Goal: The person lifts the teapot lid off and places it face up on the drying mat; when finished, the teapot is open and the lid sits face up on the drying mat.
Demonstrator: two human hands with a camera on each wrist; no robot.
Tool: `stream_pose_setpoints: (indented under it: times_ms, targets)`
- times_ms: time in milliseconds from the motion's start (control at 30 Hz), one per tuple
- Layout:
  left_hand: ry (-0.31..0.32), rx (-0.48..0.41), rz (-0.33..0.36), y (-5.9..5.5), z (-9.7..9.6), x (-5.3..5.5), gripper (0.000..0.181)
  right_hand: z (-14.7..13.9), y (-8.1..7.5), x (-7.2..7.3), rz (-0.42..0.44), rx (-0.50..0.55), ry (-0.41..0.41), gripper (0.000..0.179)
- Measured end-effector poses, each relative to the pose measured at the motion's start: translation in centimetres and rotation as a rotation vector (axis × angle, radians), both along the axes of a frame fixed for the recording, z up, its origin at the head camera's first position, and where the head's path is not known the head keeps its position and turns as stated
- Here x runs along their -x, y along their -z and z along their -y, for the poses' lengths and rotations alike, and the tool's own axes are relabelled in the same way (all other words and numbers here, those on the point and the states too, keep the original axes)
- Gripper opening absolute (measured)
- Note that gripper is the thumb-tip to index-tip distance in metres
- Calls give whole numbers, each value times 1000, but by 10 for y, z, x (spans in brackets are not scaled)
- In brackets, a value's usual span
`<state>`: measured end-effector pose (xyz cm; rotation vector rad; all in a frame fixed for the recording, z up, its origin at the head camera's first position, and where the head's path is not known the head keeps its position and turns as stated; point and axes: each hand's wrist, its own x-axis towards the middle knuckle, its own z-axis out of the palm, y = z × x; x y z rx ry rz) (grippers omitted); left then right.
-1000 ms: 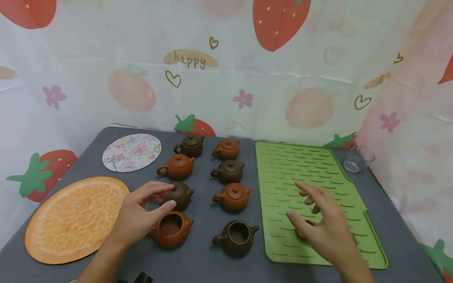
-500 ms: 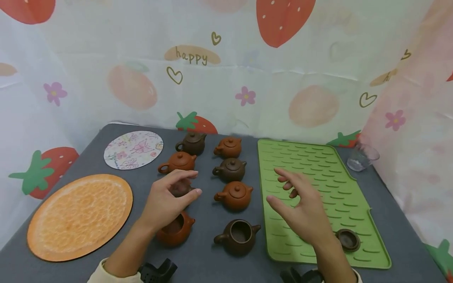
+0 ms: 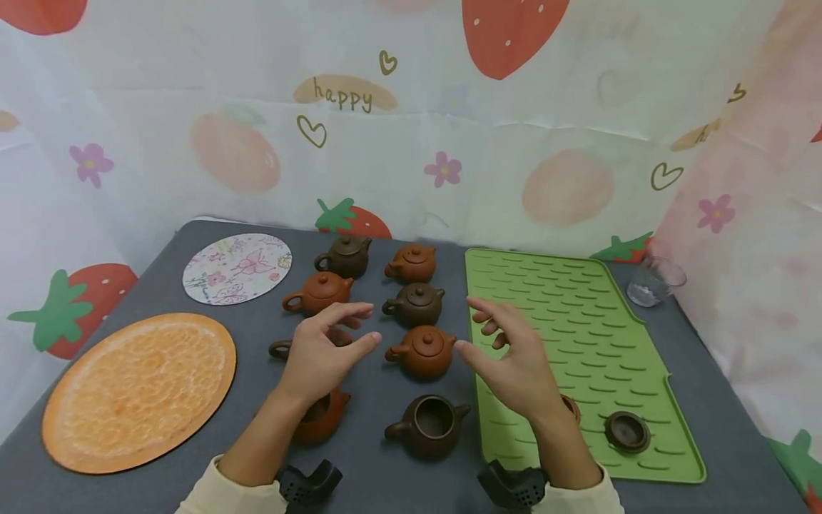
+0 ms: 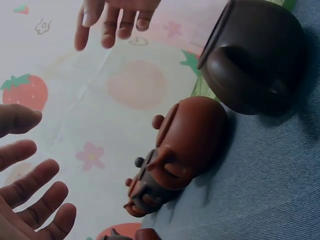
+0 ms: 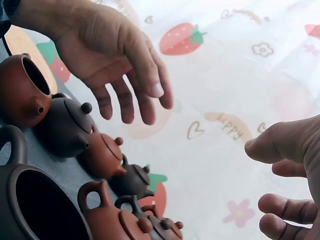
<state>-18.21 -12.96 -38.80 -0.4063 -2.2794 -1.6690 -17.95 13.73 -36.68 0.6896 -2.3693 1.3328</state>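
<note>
Both hands hover above the table, holding nothing, fingers loosely bent. My left hand point(image 3: 324, 357) is over the left column of small clay teapots, covering most of a dark one. Nearest below it is a lidless reddish teapot point(image 3: 324, 421), partly behind the forearm. My right hand point(image 3: 514, 364) hangs over the left part of the green mat point(image 3: 578, 314). Between the hands stands a lidded reddish teapot point(image 3: 424, 353), with a lidless dark teapot point(image 3: 429, 432) in front. A dark lid point(image 3: 627, 432) lies upturned on the mat; a reddish lid point(image 3: 571, 408) is half hidden by the right wrist.
Behind stand more lidded teapots, among them a dark one point(image 3: 416, 305) and a reddish one point(image 3: 321, 291). At left lie a round orange mat point(image 3: 141, 392) and a flowered oval mat point(image 3: 237, 268). A clear cup point(image 3: 653, 282) is at the back right. A printed curtain point(image 3: 449, 128) surrounds the table.
The hands have come closer together: the left moved right, the right moved left off the lids. The dark lid shows more fully now. The teapots stay where they were.
</note>
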Motion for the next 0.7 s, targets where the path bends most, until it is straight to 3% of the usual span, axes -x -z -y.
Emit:
stream_pose_setpoints:
  times_ms: [400, 700]
  targets:
    - [-19, -11, 45, 5, -14, 12, 32, 13, 16, 15, 94, 42, -2, 48]
    - [-14, 78, 127, 13, -24, 17, 33, 22, 37, 29, 142, 25, 28, 39]
